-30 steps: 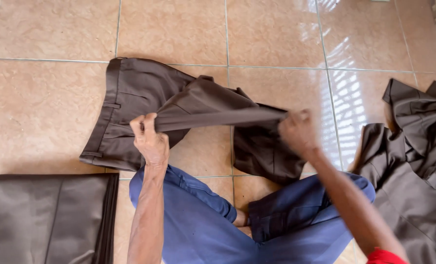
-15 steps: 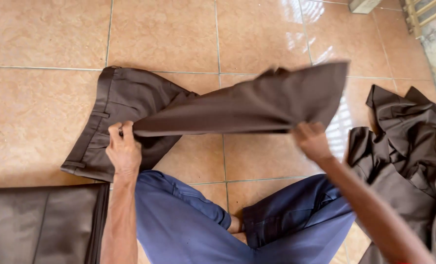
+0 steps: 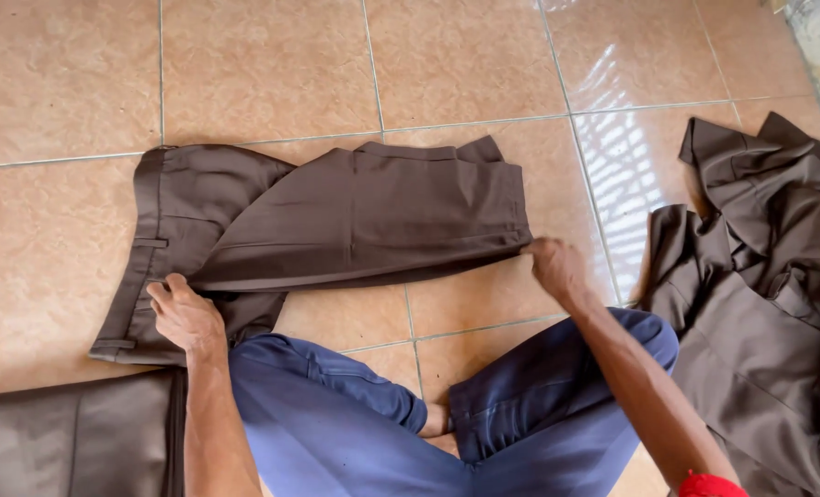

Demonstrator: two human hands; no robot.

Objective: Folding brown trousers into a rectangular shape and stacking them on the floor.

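Tiled floor [image 3: 272, 74] bears brown trousers [image 3: 355, 216] lengthwise left-right, waistband left.

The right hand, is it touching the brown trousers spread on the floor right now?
Touching. The head view shows the right hand with its fingers on the lower corner of the folded leg of the brown trousers, no gap between them.
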